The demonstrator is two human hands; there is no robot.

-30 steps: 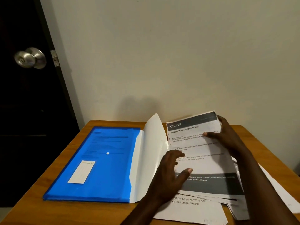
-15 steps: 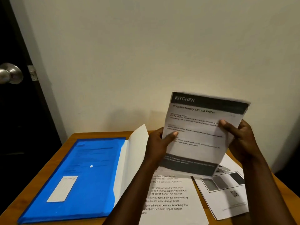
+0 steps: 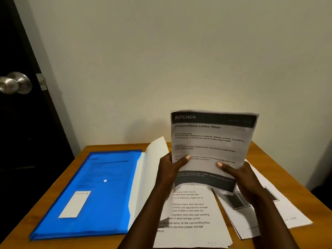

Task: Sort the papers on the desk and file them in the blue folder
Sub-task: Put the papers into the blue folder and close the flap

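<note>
- The blue folder (image 3: 100, 186) lies flat on the counter (image 3: 291, 187), its long axis running from the near edge toward the wall and leaning slightly right at the far end.
- A white label (image 3: 74, 203) sits on the folder's near left part, and a small white dot (image 3: 105, 180) marks its middle.
- A white flap (image 3: 156, 150) rises along the folder's right edge.
- Right of the folder, a printed sheet (image 3: 212, 141) is held up off the counter, long axis upright, with the dark "KITCHEN" header at the top and the print facing the person.
- The left grip (image 3: 171, 169), just right of the flap, pinches the sheet's left edge with the thumb on the front.
- The right grip (image 3: 240, 178), farther right of the folder, clamps the sheet's lower right part, again with the thumb on the front.
- Below the sheet, a stack of text pages (image 3: 190, 218) lies against the folder's right side.
- More pages with dark boxes (image 3: 269, 218) lie beyond that stack, well apart from the folder.
- A dark door with a metal knob (image 3: 16, 83) stands behind and left of the folder.
</note>
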